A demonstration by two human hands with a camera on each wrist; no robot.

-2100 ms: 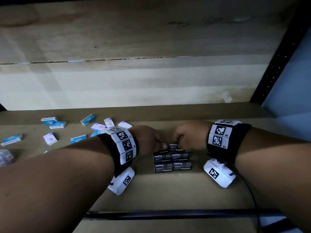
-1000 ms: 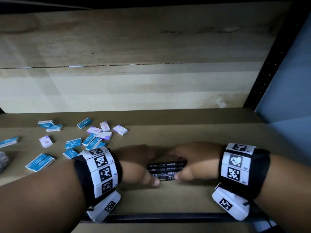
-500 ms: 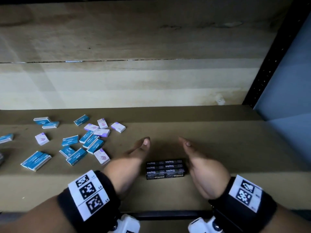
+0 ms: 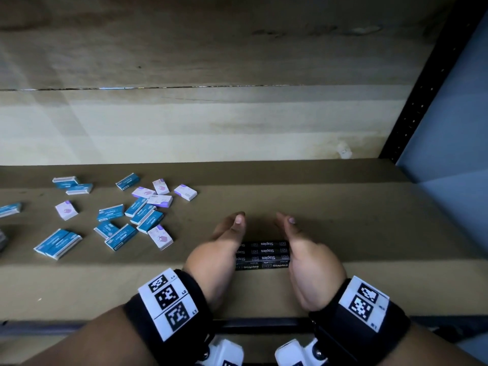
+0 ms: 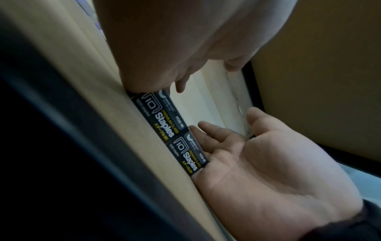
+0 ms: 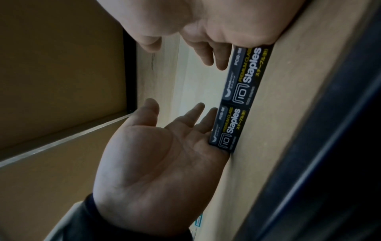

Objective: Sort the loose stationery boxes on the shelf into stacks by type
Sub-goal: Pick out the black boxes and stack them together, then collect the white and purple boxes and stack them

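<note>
Both hands flat and edge-on, that's what I'm reading. My left hand (image 4: 221,249) has its fingers straight, palm turned inward, pressed against the left end of the black staple-box stack (image 4: 262,256). My right hand (image 4: 306,254) mirrors it on the other end, fingers extended, nothing curled round anything. Neither hand has hold of a thing; they bracket the stack and touch its ends.

The left wrist view shows the right palm (image 5: 266,176) wide open with its little-finger edge against the end of the black boxes (image 5: 164,124). The right wrist view shows the same from the other side: left palm (image 6: 156,159) spread, finger edges along the near box (image 6: 226,128). Two boxes sit end to end along the front face, "Staples" printed on each.

My read: this is the squaring-up step, closing off the black type. The stack sits directly between my palms, near the front edge of the shelf (image 4: 343,207), rows looking level.

Out to the left of my left hand lie the scattered loose ones: blue staple boxes (image 4: 120,236) and white-and-purple boxes (image 4: 159,200), some overlapping, more blue ones (image 4: 56,244) further left.

Next, I'd judge, calls for lifting the palms off without nudging the black rows, then reaching left to gather one colour at a time. The overlapped boxes in the middle of the heap will want separating first.
</note>
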